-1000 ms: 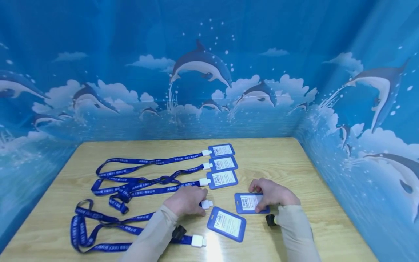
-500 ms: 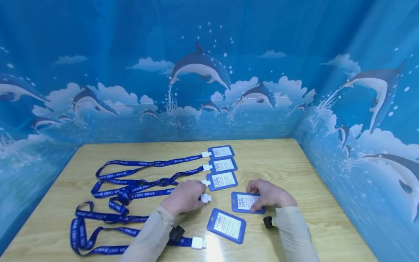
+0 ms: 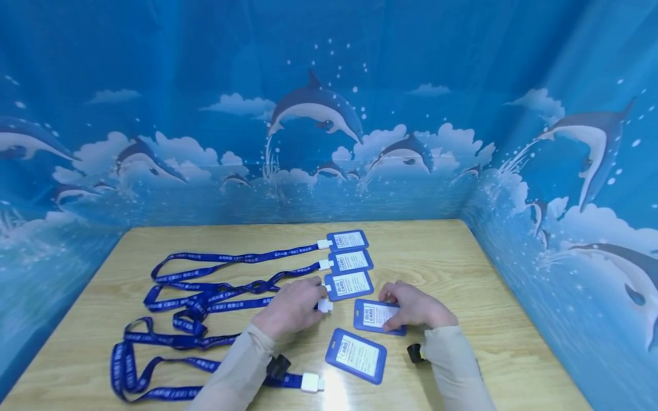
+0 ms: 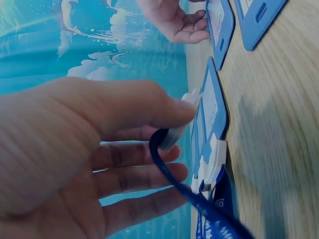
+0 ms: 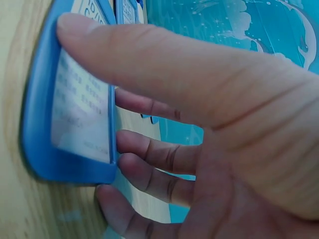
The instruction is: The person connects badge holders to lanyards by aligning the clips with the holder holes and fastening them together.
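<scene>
My left hand [image 3: 294, 308] pinches the white clip [image 3: 325, 306] of a blue lanyard between thumb and forefinger; in the left wrist view the strap [image 4: 169, 174] hangs from the clip [image 4: 174, 134] above the table. My right hand [image 3: 418, 308] holds a blue card holder [image 3: 375, 315] by its right part, thumb on its face and fingers along the far edge, as the right wrist view shows on the holder [image 5: 75, 169]. A gap separates clip and holder. Nearer the front lies another card holder [image 3: 356, 355], tilted, with no lanyard on it.
Three card holders clipped to lanyards lie at the back: the rear one [image 3: 348, 240], the middle one [image 3: 351, 261] and the front one [image 3: 349, 285]. Their straps [image 3: 205, 291] stretch left. Another lanyard's white clip [image 3: 311, 382] rests near the front. A dolphin-print curtain [image 3: 231, 194] borders the wooden table [image 3: 426, 245].
My right hand has moved left with its card holder, toward the clip. My left hand has shifted slightly back with the clip, which is now beside the front attached holder.
</scene>
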A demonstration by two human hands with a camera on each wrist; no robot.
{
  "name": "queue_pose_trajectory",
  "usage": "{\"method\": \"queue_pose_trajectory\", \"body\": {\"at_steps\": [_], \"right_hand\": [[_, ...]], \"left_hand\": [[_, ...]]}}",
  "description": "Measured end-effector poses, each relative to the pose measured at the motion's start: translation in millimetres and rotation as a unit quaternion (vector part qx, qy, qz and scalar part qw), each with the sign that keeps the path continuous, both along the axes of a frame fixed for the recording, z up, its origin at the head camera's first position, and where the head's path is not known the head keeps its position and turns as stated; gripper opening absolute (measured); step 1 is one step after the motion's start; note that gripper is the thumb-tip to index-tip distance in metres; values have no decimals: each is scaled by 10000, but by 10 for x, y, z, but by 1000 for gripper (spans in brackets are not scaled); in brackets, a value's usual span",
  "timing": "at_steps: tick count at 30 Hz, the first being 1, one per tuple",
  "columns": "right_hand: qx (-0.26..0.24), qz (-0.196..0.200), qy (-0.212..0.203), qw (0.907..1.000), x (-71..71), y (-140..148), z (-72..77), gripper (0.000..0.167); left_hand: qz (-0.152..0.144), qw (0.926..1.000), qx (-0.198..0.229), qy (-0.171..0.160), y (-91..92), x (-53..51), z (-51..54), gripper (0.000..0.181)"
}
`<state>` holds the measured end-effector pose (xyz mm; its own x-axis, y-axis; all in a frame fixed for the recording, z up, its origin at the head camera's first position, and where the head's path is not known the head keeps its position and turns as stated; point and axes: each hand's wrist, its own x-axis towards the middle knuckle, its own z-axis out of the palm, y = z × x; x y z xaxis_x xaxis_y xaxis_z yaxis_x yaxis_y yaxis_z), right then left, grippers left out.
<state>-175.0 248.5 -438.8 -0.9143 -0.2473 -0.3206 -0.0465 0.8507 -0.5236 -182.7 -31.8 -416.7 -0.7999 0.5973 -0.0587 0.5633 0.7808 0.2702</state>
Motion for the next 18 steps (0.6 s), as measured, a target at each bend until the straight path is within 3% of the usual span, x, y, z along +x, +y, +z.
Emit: {"method": "queue_pose_trajectory", "body": {"at_steps": [6, 11, 18], "right_hand": [[17, 10, 58, 10000, 0, -39, -12, 50], [80, -20, 23, 10000, 1, -56, -6, 55], [38, 6, 11, 10000, -10, -101, -5, 53]], "left_hand": [[15, 9997, 45, 259, 18, -8, -28, 27], [59, 9995, 56, 307, 32, -20, -57, 27], [-107, 9993, 121, 343, 44, -36, -137, 24]]}}
